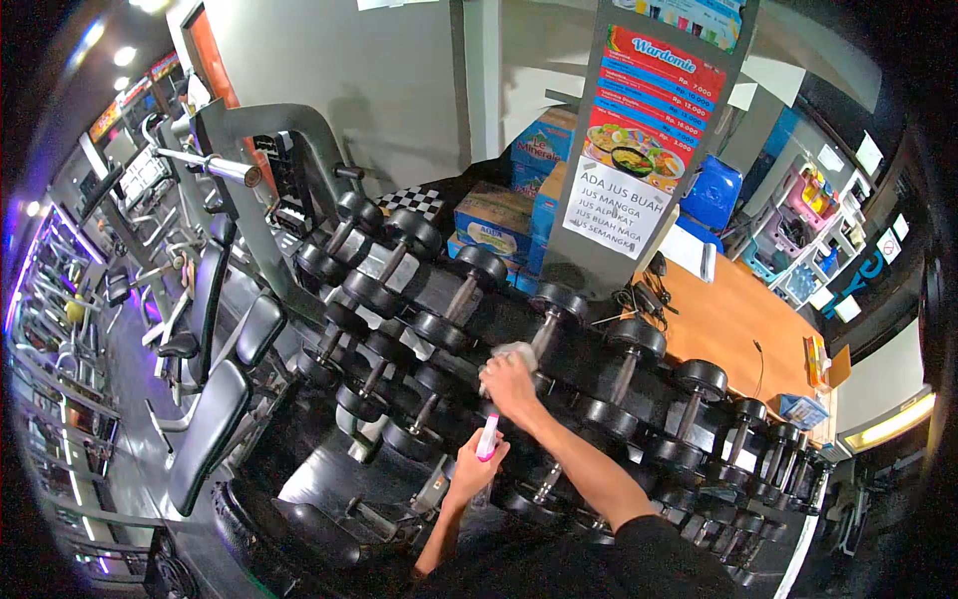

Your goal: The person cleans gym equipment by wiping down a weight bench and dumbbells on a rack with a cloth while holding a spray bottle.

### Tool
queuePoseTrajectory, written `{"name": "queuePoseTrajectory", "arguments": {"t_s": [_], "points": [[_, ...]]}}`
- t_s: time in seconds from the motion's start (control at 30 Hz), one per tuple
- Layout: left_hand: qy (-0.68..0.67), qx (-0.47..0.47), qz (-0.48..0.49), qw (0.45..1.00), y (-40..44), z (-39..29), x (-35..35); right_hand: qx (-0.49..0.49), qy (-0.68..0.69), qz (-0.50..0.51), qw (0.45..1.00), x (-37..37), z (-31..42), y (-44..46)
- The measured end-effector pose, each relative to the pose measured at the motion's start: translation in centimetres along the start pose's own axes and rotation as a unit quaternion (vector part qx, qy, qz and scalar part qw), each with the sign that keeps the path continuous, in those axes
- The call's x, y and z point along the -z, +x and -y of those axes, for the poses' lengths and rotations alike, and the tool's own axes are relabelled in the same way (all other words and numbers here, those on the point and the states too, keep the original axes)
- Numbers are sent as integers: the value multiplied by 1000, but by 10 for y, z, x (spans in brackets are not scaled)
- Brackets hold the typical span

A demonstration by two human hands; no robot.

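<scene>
My left hand (476, 467) is closed around a spray bottle with a white and pink spray head (489, 436); most of its body is hidden by the fingers. Ahead of it, my right hand (509, 385) grips a pale, crumpled cloth (518, 352). The cloth is pressed against a black-ended dumbbell (561, 302) with a metal handle, on the upper row of the rack. Another dumbbell (464, 296) lies just left of that one, and a further dumbbell (626, 374) lies to its right.
Lower-row dumbbells (427, 411) sit below my hands. Behind the rack stand a grey pillar with a menu poster (644, 105), stacked cardboard boxes (492, 222) and an orange-brown table (714, 309). Black padded benches (212, 424) and gym machines fill the left side.
</scene>
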State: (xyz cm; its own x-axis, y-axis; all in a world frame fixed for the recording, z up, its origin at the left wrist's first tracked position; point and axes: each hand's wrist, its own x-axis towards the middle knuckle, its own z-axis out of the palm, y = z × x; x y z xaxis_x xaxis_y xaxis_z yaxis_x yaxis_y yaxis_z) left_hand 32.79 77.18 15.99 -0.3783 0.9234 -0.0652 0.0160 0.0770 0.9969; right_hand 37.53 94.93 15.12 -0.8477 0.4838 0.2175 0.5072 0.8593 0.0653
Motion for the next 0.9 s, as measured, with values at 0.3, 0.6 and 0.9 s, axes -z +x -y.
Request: {"name": "queuePoseTrajectory", "arguments": {"t_s": [0.3, 0.6, 0.9], "points": [[-90, 52, -20, 994, 3, -8, 9, -56, 120, -136, 982, 14, 3, -32], [-70, 96, -3, 993, -3, -6, -2, -472, 411, 8, 780, -72, -4, -167], [-60, 82, 11, 995, -6, -1, -3, -355, 918, -172, -50, -120, 20, -126]]}}
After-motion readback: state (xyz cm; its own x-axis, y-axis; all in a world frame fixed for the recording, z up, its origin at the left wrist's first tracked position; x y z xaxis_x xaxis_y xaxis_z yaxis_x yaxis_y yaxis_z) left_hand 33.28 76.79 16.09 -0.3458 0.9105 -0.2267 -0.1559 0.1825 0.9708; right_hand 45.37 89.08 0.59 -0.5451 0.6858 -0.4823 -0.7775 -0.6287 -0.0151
